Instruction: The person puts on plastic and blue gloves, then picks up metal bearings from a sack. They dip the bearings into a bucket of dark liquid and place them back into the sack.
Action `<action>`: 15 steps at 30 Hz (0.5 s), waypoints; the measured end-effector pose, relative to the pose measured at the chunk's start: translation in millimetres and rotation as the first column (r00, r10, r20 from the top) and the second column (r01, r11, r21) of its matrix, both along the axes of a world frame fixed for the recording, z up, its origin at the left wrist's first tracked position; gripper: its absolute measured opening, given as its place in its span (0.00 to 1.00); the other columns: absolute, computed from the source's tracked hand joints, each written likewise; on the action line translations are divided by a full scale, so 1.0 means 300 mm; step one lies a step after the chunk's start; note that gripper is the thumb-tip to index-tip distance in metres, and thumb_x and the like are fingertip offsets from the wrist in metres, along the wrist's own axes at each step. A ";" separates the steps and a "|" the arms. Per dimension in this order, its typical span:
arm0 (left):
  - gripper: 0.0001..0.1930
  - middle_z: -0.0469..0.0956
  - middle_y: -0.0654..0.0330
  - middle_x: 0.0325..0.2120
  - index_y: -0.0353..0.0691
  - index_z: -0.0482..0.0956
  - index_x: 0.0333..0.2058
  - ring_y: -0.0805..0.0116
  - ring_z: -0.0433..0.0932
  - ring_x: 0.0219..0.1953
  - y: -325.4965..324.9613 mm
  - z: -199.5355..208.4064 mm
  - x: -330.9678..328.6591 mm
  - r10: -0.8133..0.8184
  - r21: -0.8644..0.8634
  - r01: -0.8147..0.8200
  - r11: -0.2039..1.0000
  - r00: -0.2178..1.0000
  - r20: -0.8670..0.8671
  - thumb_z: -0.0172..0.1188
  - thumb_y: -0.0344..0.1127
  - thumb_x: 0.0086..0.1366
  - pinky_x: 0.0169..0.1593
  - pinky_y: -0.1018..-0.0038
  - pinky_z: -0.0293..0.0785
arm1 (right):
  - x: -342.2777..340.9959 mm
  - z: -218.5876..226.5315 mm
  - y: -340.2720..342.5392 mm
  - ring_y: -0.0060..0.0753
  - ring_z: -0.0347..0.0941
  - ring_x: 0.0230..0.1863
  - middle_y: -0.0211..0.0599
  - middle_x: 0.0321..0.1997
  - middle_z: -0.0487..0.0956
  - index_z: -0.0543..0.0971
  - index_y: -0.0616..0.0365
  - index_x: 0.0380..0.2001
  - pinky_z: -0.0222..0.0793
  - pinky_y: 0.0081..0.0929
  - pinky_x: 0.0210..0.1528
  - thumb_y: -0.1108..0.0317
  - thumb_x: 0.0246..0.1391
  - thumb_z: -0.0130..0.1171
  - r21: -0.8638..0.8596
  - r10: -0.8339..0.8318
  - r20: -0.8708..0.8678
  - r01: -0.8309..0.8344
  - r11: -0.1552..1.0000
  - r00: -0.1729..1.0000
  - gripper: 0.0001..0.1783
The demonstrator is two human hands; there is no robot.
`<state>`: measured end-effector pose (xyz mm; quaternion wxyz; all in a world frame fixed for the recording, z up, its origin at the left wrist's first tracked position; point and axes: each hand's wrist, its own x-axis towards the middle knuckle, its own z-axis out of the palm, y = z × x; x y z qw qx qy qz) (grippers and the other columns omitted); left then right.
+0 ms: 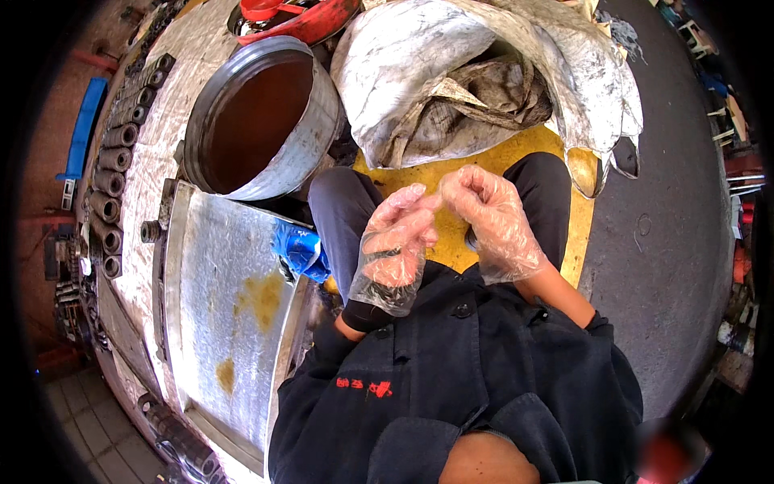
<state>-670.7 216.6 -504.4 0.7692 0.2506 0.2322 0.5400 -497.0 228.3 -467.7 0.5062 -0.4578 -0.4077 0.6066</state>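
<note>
Thin clear plastic gloves cover both of my hands, held in front of my lap. My left hand [393, 242] is empty, its fingers apart and slightly bent, pointing toward the right hand. The left hand's plastic glove [385, 295] hangs loose and wrinkled at the wrist, over a dark cuff. My right hand [493, 218] is closed in a pinch at the left fingertips. A thin bit of the glove's film seems stretched between the two hands. The right glove [509, 256] bunches around the wrist.
At the left a metal tray [222, 282] has brown oily stains. A metal drum [322, 121] of reddish-brown liquid stands beyond it, beside a red basin [310, 26]. A blue packet [300, 248] lies near my knee. Dirty white sacking [419, 73] covers the front. Dark metal sleeves [113, 184] line the far left.
</note>
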 end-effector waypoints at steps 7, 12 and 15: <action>0.21 0.78 0.49 0.45 0.30 0.70 0.54 0.69 0.76 0.30 0.018 -0.005 -0.014 0.015 -0.099 -0.006 0.995 0.996 0.086 0.57 0.24 0.62 0.34 0.78 0.74 | 0.038 0.032 0.014 0.21 0.75 0.35 0.29 0.35 0.80 0.80 0.59 0.39 0.70 0.20 0.39 0.74 0.54 0.63 0.363 -0.109 0.274 0.002 0.932 0.956 0.08; 0.22 0.77 0.48 0.46 0.27 0.66 0.57 0.68 0.77 0.28 0.016 -0.011 -0.023 -0.033 -0.126 0.042 0.991 0.997 0.070 0.54 0.22 0.63 0.33 0.79 0.76 | 0.044 0.057 0.046 0.41 0.79 0.35 0.38 0.33 0.81 0.81 0.57 0.34 0.74 0.30 0.38 0.74 0.46 0.66 0.650 -0.218 0.602 -0.313 0.692 0.768 0.10; 0.22 0.79 0.54 0.43 0.30 0.70 0.54 0.69 0.77 0.28 0.020 0.018 -0.029 -0.087 -0.196 0.093 0.976 0.995 0.039 0.60 0.27 0.62 0.33 0.77 0.73 | 0.060 0.048 0.054 0.40 0.78 0.35 0.36 0.32 0.80 0.80 0.57 0.34 0.75 0.31 0.37 0.72 0.46 0.65 0.633 -0.213 0.680 -0.414 0.654 0.702 0.09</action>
